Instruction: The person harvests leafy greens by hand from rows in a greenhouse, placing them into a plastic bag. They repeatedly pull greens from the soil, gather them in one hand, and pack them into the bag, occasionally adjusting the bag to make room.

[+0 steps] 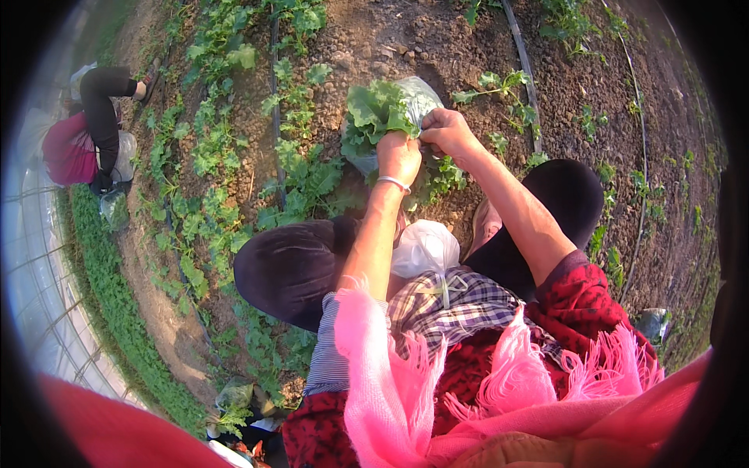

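Note:
A bunch of leafy greens [374, 111] with frilly edges stands up from my left hand [399, 155], whose fingers are closed around its base. My right hand [447, 133] is right beside it, fingertips pinched together at the rim of a clear plastic bag [418, 96]. The bag sits on the soil behind and below the bunch, and green shows through it. Exactly what lies between the right fingertips is too small to tell. A white plastic bag [426, 248] is tied at my waist, between my knees.
Rows of leafy plants [205, 134] grow at the left, with dark drip lines [276, 105] along them. Another drip line [524, 64] runs at the right. A co-worker [73, 146] bends at the far left near filled bags [114, 207]. Pink scarf fringe [418, 362] hangs before me.

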`<state>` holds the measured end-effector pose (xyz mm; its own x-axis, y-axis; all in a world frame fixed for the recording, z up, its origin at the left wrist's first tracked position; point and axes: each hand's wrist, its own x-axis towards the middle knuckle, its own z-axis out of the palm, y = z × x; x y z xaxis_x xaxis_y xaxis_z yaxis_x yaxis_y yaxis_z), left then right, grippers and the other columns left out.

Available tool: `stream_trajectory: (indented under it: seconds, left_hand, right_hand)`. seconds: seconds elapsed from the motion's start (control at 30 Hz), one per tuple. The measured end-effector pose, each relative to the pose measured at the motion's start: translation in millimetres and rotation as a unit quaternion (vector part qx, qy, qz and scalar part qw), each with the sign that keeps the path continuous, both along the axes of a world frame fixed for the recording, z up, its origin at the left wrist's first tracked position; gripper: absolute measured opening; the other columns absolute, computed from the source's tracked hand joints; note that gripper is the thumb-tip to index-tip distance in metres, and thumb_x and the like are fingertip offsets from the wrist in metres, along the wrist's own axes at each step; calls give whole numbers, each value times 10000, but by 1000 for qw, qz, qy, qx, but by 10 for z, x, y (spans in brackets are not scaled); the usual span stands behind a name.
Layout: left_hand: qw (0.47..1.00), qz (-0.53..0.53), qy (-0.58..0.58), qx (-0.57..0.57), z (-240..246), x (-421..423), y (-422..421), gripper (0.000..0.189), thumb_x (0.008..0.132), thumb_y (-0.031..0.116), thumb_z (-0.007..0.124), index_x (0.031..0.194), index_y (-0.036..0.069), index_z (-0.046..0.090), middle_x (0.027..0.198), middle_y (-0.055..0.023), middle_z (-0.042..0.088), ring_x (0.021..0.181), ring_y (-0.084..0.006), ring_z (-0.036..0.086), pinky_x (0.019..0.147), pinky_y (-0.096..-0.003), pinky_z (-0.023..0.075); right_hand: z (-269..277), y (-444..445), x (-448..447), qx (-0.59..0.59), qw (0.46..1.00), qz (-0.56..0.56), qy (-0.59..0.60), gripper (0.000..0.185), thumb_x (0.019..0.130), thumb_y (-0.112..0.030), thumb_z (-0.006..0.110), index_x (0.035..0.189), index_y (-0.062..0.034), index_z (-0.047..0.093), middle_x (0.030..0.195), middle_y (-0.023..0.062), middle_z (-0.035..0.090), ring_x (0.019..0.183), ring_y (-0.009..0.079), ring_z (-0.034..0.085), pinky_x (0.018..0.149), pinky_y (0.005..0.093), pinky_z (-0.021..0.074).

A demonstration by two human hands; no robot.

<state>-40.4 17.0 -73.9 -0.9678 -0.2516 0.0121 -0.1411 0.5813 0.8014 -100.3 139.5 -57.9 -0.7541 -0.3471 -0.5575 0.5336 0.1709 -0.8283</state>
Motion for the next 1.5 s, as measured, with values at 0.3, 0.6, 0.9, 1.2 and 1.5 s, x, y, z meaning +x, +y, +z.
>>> stream_trajectory:
  seconds: [0.3, 0.6, 0.9, 1.2, 1.5]
  left_hand:
    - [999, 13, -12, -45, 20, 10, 86, 128, 771, 101, 590, 770, -22, 625, 723, -241, 607, 699, -413, 607, 611, -449, 467]
    - [995, 37, 6, -89, -99, -62, 83, 107, 748, 91, 602, 726, -13, 614, 693, -213, 606, 677, -413, 594, 624, -471, 476]
    - [984, 23, -46, 171, -116, -41, -58, 61, 740, 57, 647, 773, 18, 682, 661, -69, 665, 583, -113, 594, 572, -268, 469]
    - [998, 20, 5, -57, 18, -65, 53, 71, 745, 102, 619, 742, 45, 662, 687, -161, 632, 640, -320, 624, 603, -392, 489]
    - [998, 4, -52, -27, -51, -133, 51, 125, 748, 100, 578, 789, 29, 672, 725, -182, 644, 668, -326, 638, 630, -400, 493]
  right_hand:
    - [-105, -57, 17, 62, 993, -40, 90, 158, 669, 34, 630, 821, 12, 590, 718, 75, 613, 603, 141, 581, 527, 286, 482]
    - [-66, 6, 5, -54, 993, -100, -29, 217, 726, 27, 592, 939, 1, 566, 726, 68, 600, 543, 127, 552, 439, 256, 439]
    - [-45, 15, -13, -53, 994, -92, -38, 263, 730, 41, 592, 987, 6, 547, 700, 58, 588, 504, 116, 533, 422, 241, 428]
    - [-38, 31, 2, -37, 998, -50, 16, 262, 740, 55, 551, 998, 15, 528, 703, 49, 584, 504, 99, 518, 432, 234, 408]
    - [-83, 78, -4, -51, 997, -55, 29, 261, 714, 51, 564, 974, 38, 550, 693, 67, 582, 516, 118, 541, 442, 250, 436]
